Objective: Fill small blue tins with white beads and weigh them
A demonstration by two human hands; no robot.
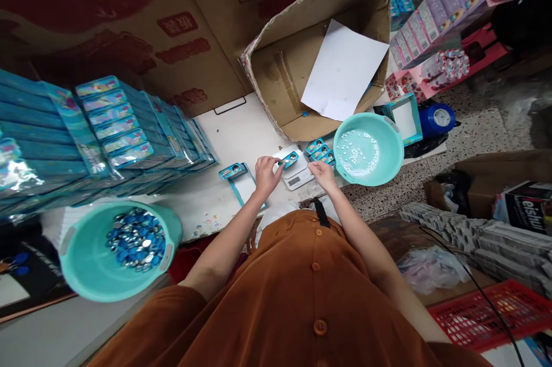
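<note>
A small blue printed box (290, 159) with a round window lies over the white digital scale (297, 176) in front of me. My left hand (266, 176) pinches the left end of this box between thumb and fingers. To the right of the scale, my right hand (323, 176) has its fingertips pressed together; whatever they hold, if anything, is too small to make out. Several similar blue boxes (319, 150) lie just beyond my right hand. Another blue box (232, 171) rests on a blue-edged tray (244, 186) to the left.
A turquoise basin (388, 168) with small white pieces stands at right. Another turquoise basin (81, 257) holds blue and silver discs at left. Behind the scale, an open carton (276, 79) contains a white sheet (345, 71). Wrapped blue packs (125, 125) are stacked at left.
</note>
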